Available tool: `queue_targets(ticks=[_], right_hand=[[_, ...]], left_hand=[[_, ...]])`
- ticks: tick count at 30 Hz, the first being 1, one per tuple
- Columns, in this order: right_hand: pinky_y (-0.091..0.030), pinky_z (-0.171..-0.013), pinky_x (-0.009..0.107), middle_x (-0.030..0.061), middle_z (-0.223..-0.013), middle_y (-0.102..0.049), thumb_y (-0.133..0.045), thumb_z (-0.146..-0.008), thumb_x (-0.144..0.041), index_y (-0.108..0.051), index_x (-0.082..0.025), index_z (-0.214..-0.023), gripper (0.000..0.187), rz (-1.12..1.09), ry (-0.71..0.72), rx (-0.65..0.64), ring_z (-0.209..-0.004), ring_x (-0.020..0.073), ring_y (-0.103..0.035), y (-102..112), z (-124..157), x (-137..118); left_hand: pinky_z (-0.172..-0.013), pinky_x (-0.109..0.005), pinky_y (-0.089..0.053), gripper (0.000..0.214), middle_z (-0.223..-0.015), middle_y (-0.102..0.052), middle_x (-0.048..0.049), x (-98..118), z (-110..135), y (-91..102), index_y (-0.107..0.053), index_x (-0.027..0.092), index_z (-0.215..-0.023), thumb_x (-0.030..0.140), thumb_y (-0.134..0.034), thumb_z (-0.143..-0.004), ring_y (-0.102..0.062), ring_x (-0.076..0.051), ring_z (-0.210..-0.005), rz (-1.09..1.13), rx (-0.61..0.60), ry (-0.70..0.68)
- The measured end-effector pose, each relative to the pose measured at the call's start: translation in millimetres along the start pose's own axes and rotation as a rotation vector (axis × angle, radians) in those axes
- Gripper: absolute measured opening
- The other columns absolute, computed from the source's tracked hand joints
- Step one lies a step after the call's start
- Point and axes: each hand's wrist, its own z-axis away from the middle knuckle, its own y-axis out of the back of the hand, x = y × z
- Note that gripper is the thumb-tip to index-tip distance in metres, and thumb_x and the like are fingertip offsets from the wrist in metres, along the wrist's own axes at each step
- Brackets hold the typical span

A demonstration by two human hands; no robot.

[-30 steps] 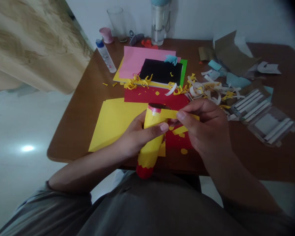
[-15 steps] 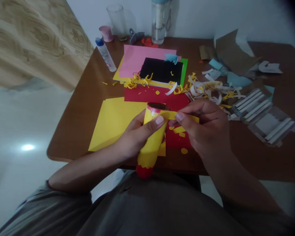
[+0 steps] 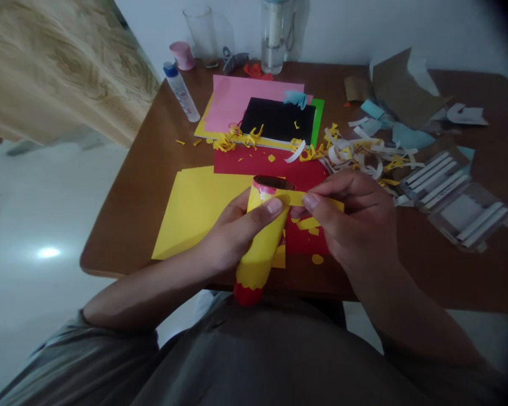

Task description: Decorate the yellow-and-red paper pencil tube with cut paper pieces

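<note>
My left hand (image 3: 232,231) is wrapped round a paper tube (image 3: 260,256) covered in yellow, with a red bottom end and a red band near its open top. The tube tilts over the table's near edge, above my lap. My right hand (image 3: 355,217) pinches a yellow paper strip (image 3: 294,197) that lies against the tube just below the top rim. My left thumb presses on the tube beside the strip's end.
On the brown table (image 3: 127,214) lie a yellow sheet (image 3: 198,206), a red sheet (image 3: 254,160), pink, black and green paper (image 3: 279,121), curled scraps (image 3: 355,149), a glue bottle (image 3: 181,93), a clear case (image 3: 452,200), cardboard pieces (image 3: 400,90), a glass (image 3: 201,34) and a water bottle (image 3: 273,36).
My left thumb has slid a little up the tube towards the strip. Both hands otherwise stay in place; the view shifted slightly.
</note>
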Motion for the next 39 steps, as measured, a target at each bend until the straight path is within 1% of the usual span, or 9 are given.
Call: queue_targets(ticks=[5,8,13,21,25,28,33,37,39], right_hand=[[-0.074,-0.072,0.031,-0.0044,-0.084,-0.086,-0.108,-0.091,-0.032,-0.083,-0.033,-0.094,0.024,-0.012,-0.029,-0.003,-0.075,0.0207,-0.089,0,2,-1],[-0.074,-0.069,0.033,-0.0037,-0.084,-0.086,-0.108,-0.09,-0.037,-0.083,-0.034,-0.094,0.026,0.027,-0.036,-0.003,-0.073,0.0218,-0.088,1,3,-2],[-0.072,-0.064,0.035,-0.0027,-0.083,-0.085,-0.107,-0.09,-0.032,-0.083,-0.034,-0.093,0.024,0.085,-0.009,0.001,-0.071,0.0234,-0.087,2,3,-4],[-0.069,-0.058,0.032,-0.0031,-0.079,-0.084,-0.104,-0.095,-0.03,-0.084,-0.033,-0.095,0.02,-0.014,-0.043,-0.042,-0.065,0.0203,-0.083,5,-1,-8],[-0.07,-0.058,0.032,-0.0041,-0.079,-0.083,-0.104,-0.096,-0.031,-0.083,-0.033,-0.095,0.021,-0.032,-0.037,-0.093,-0.061,0.0187,-0.08,9,-2,-8],[-0.071,-0.06,0.031,-0.0046,-0.079,-0.084,-0.101,-0.098,-0.027,-0.083,-0.031,-0.098,0.018,-0.059,-0.023,-0.118,-0.063,0.0179,-0.081,9,-2,-9],[-0.071,-0.061,0.032,-0.0029,-0.079,-0.084,-0.104,-0.095,-0.028,-0.085,-0.031,-0.095,0.02,-0.047,-0.037,-0.103,-0.063,0.0188,-0.081,9,-1,-12],[-0.071,-0.06,0.032,-0.0027,-0.08,-0.084,-0.107,-0.091,-0.029,-0.085,-0.03,-0.095,0.023,-0.031,-0.081,-0.119,-0.062,0.0187,-0.081,10,1,-15],[-0.071,-0.06,0.03,-0.0031,-0.08,-0.085,-0.107,-0.09,-0.028,-0.085,-0.03,-0.095,0.023,-0.028,-0.1,-0.125,-0.062,0.0176,-0.08,10,2,-18]], left_hand=[[-0.065,-0.031,-0.061,0.06,-0.095,-0.082,-0.0092,0,0,0.2,-0.08,0.019,-0.122,0.075,-0.081,-0.1,-0.076,-0.022,-0.074,-0.056,0.016,0.017],[-0.066,-0.032,-0.062,0.061,-0.096,-0.082,-0.0105,0,0,2.0,-0.08,0.019,-0.12,0.077,-0.081,-0.1,-0.077,-0.023,-0.076,-0.084,-0.008,0.011],[-0.075,-0.034,-0.066,0.057,-0.098,-0.085,-0.0114,-3,-1,6.0,-0.081,0.017,-0.117,0.073,-0.077,-0.104,-0.08,-0.024,-0.08,-0.046,-0.057,-0.014],[-0.067,-0.037,-0.07,0.076,-0.092,-0.087,-0.0157,0,-2,3.2,-0.082,0.015,-0.109,0.088,-0.082,-0.087,-0.083,-0.027,-0.067,0.089,-0.06,0.143],[-0.066,-0.039,-0.071,0.077,-0.09,-0.086,-0.0157,1,-3,5.1,-0.083,0.017,-0.11,0.09,-0.086,-0.082,-0.086,-0.033,-0.075,0.116,-0.125,0.179],[-0.066,-0.04,-0.071,0.081,-0.092,-0.087,-0.0156,0,-3,6.0,-0.083,0.018,-0.115,0.093,-0.083,-0.084,-0.087,-0.033,-0.077,0.108,-0.098,0.171],[-0.068,-0.039,-0.07,0.078,-0.088,-0.086,-0.0146,-2,-3,3.0,-0.084,0.016,-0.114,0.09,-0.079,-0.09,-0.086,-0.032,-0.076,0.121,-0.101,0.142],[-0.07,-0.036,-0.071,0.073,-0.088,-0.086,-0.0143,-4,-5,2.3,-0.084,0.014,-0.103,0.085,-0.083,-0.086,-0.083,-0.027,-0.071,0.17,-0.138,0.138],[-0.071,-0.036,-0.07,0.075,-0.093,-0.087,-0.0143,-5,-5,4.1,-0.085,0.013,-0.106,0.085,-0.081,-0.087,-0.084,-0.027,-0.074,0.18,-0.156,0.132]])
